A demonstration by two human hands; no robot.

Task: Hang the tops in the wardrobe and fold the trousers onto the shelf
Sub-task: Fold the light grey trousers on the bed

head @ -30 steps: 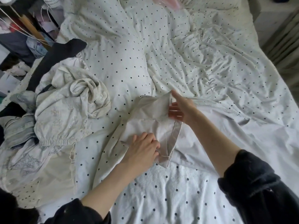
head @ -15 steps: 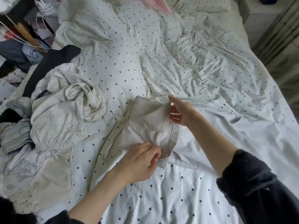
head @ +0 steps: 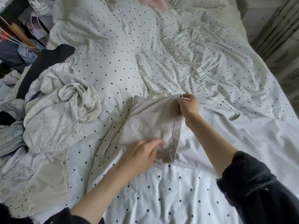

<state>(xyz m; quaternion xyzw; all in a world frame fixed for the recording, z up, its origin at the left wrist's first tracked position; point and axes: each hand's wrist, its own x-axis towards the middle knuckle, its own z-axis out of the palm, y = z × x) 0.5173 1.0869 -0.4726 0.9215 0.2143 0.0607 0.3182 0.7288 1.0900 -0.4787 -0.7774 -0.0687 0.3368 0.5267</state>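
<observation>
A beige garment (head: pixel 145 122) lies on the polka-dot bed cover (head: pixel 123 65) in front of me. My right hand (head: pixel 188 105) grips its upper right corner, fingers curled round the bunched cloth. Lower down, my left hand (head: pixel 140 153) is blurred at the near hem, with fingertips on the cloth; whether they pinch it I cannot tell. A crumpled cream floral top (head: pixel 59 113) sits in a heap at the left. Next to it lie a dark garment (head: pixel 47 62) and a piece of pale denim (head: pixel 11 136).
Wire hangers (head: pixel 17 39) and cluttered clothes fill the top left corner, beside the bed. A pink item (head: pixel 157 2) lies at the head of the bed. Curtains (head: pixel 281 39) hang at the right. A white dotted fabric (head: pixel 169 191) lies at the near edge.
My right hand went from flat fingers beside the cloth to gripping the garment's upper corner, lifting and bunching it. My left hand shifted slightly along the near hem.
</observation>
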